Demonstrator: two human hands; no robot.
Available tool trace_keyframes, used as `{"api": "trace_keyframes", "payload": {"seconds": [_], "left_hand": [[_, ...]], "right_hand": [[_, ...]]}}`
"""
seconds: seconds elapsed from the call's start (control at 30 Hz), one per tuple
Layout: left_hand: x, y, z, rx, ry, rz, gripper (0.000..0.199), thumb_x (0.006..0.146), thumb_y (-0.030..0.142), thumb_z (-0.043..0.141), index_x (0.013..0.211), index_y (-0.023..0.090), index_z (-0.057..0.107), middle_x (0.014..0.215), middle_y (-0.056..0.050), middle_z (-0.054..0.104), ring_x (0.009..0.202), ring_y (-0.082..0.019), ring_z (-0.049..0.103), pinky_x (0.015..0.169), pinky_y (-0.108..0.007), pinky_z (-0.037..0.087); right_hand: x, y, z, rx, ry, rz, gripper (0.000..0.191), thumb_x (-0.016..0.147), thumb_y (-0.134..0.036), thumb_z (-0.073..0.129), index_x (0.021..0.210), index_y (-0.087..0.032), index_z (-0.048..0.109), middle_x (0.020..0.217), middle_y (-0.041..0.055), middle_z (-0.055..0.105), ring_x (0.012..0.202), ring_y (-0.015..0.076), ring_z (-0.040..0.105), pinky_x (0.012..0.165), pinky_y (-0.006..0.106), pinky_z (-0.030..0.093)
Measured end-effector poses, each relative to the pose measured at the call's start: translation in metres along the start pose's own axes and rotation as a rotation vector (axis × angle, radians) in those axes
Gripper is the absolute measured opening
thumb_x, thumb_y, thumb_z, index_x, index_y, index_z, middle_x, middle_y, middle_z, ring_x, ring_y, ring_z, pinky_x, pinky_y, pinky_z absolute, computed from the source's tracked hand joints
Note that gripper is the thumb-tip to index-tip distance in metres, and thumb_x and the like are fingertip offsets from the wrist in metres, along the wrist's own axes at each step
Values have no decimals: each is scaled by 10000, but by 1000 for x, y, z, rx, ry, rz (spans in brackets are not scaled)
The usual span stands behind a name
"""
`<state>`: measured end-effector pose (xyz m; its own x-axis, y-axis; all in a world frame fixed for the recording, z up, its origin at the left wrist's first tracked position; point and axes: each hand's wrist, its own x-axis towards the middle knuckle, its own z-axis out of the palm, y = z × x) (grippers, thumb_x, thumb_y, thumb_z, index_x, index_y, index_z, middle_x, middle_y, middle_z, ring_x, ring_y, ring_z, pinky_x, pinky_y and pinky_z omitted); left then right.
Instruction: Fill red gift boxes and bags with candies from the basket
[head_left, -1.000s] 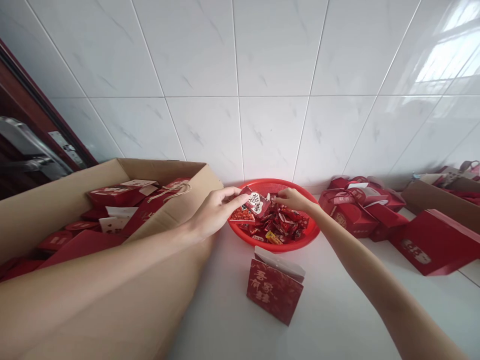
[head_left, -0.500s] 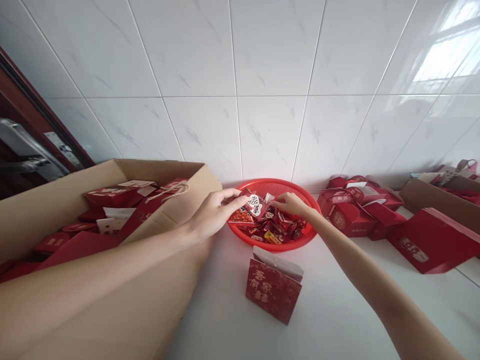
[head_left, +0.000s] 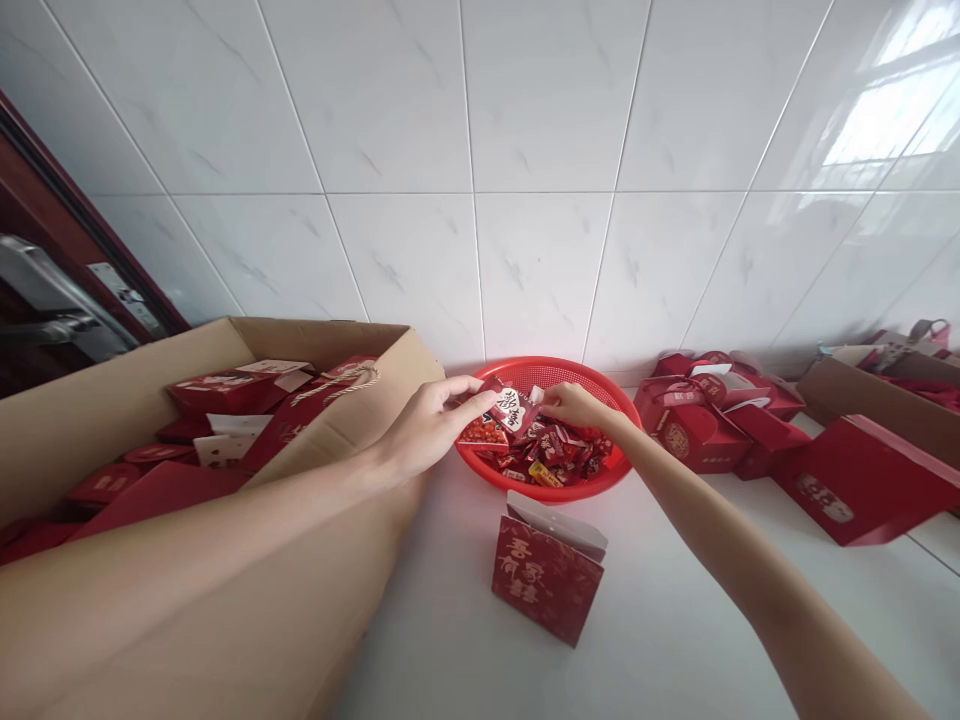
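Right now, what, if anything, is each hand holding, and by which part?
The left hand pinches a white-labelled red packet by its left side. The right hand is at the packet's right edge; whether it grips anything there can't be told.

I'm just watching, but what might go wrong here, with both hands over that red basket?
The packet in the left hand might slip and get lost among similar red wrapped pieces in the basket. The small box stands close in front, so the right hand could knock it over when pulling back.
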<state>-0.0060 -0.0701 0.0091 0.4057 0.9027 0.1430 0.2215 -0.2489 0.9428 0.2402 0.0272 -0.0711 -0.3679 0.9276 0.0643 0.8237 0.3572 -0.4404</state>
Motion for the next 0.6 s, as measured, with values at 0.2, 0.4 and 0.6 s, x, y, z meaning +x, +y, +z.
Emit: {"api": "trace_keyframes", "payload": {"seconds": [0.2,0.4,0.6], "left_hand": [[0,-2,-1,14,-14,-7,402,870,557,630,982,178,707,949,-50,737,932,-239,681,847,-345,522],[2,-4,-2,19,-23,-1,392,876,554,625,977,184,706,972,-47,737,956,-242,680,855,-347,522],[1,-2,-1,20,-6,4,380,869,544,636,929,176,709,958,-49,743,918,-222,680,832,-323,520]], "right_hand": [[-2,0,4,3,-156,-64,80,757,-244,726,819,-193,719,786,10,688,711,161,588,603,233,380],[-4,7,8,73,-137,-49,95,656,-81,677,680,-173,688,717,-1,684,689,164,605,596,233,413],[1,14,10,189,131,4,166,752,-58,543,800,-160,665,831,32,725,803,173,669,708,237,503]]}}
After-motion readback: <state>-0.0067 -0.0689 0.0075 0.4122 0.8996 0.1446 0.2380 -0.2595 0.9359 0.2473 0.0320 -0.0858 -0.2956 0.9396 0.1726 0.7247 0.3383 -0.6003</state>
